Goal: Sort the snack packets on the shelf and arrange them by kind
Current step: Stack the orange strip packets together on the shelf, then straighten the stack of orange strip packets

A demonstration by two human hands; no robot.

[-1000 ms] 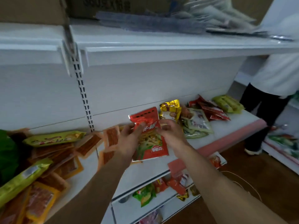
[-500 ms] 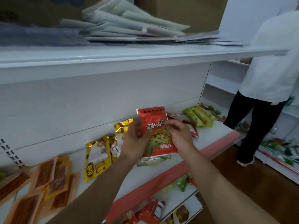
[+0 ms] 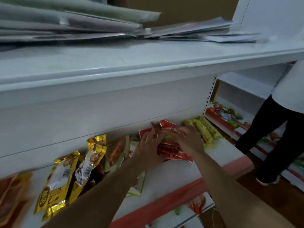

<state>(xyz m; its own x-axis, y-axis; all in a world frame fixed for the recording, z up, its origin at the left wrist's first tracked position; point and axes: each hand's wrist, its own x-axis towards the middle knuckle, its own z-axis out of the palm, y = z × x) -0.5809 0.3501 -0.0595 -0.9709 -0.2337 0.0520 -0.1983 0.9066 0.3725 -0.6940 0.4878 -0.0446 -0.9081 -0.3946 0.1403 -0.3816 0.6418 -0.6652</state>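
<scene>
White shelf (image 3: 164, 176), red front strip, dim light, heavy motion blur. Red packet (image 3: 169, 129) is at the back of the shelf, low over a pile (image 3: 174, 153) of similar red ones, just left of the yellow-green packets (image 3: 205, 130). Right hand (image 3: 190, 140) has fingers curled over its right edge, gripping. Left hand (image 3: 148, 148) has fingers spread on its left side; blur hides whether they pinch. Gold packets (image 3: 65, 175) lie to the left, orange packets (image 3: 9, 195) at far left. Upper shelf (image 3: 115, 63) carries flat grey bags (image 3: 65, 22). Second person (image 3: 279, 120), white top and dark trousers, stands at right.
</scene>
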